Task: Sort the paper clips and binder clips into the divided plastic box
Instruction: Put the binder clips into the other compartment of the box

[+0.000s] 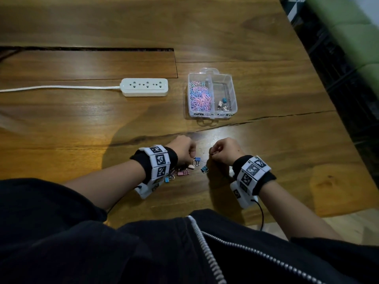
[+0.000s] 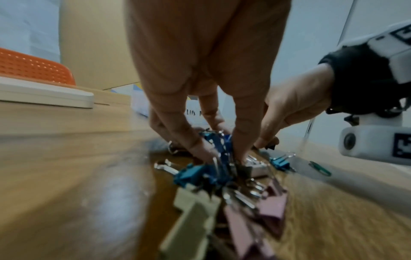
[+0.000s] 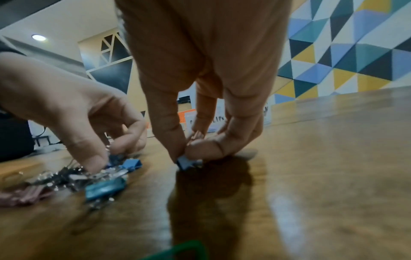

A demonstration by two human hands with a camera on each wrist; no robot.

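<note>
- Left hand [image 1: 183,149]: grip pinched on a blue binder clip [image 1: 197,160] at the loose pile [image 1: 180,172] on the worktop [image 1: 266,140].
- Right hand [image 1: 224,151]: grip clamped on another blue clip [image 3: 185,162].
- Divided box [image 1: 212,93] straight ahead, slightly right; right hand nearer.
- Binder clips bound for right compartment [image 1: 224,95].

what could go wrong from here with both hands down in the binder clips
1. The left hand pinches a blue binder clip above a tangled pile; hooked wire handles may drag neighbours along.
2. The right hand grips another blue clip only at its fingertips, so it might slip on the carry.
3. The divided box has paper clips in its left compartment; a careless drop could mix the kinds.
</note>
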